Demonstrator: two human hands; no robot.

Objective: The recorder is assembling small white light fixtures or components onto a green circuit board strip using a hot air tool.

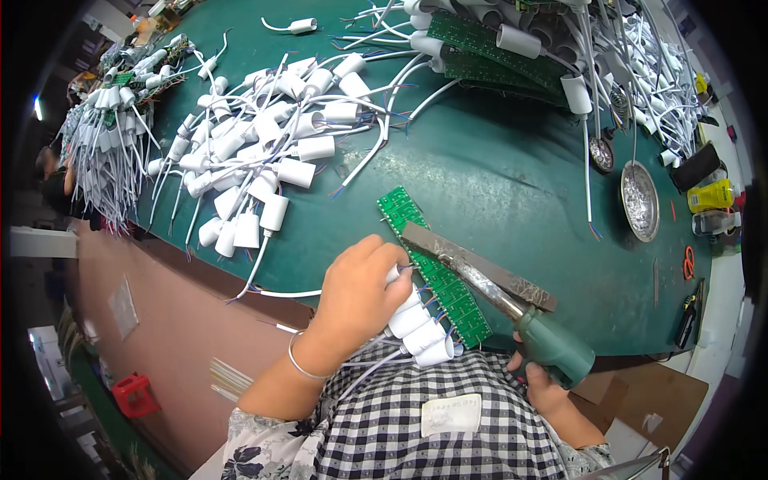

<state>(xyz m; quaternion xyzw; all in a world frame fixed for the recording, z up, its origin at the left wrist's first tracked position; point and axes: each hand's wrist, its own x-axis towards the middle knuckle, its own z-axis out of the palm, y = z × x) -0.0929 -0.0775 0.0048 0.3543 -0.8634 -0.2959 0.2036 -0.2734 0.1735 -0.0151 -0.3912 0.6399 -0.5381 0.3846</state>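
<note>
A long green circuit board (464, 308) lies slantwise at the table's near edge, its far end away from me. My left hand (360, 284), a bracelet at its wrist, pinches a white cylindrical socket (393, 275) and its thin wires over the board's left edge. Below those fingers, several white sockets (422, 336) hang along the board, joined to it by coloured wires. My right hand (542, 386) grips the green handle of a soldering gun (556, 346). Its metal tip reaches up-left over the board, near my left fingers. A dark flat bar (512, 276) lies across the board beneath the gun's barrel.
A heap of white corded sockets (264, 132) covers the table's left. Stacked circuit boards (488, 56) with sockets stand at the back. At right are a metal dish (640, 204), a yellow bottle (710, 195), orange-handled scissors (689, 262) and a black-handled tool (688, 318).
</note>
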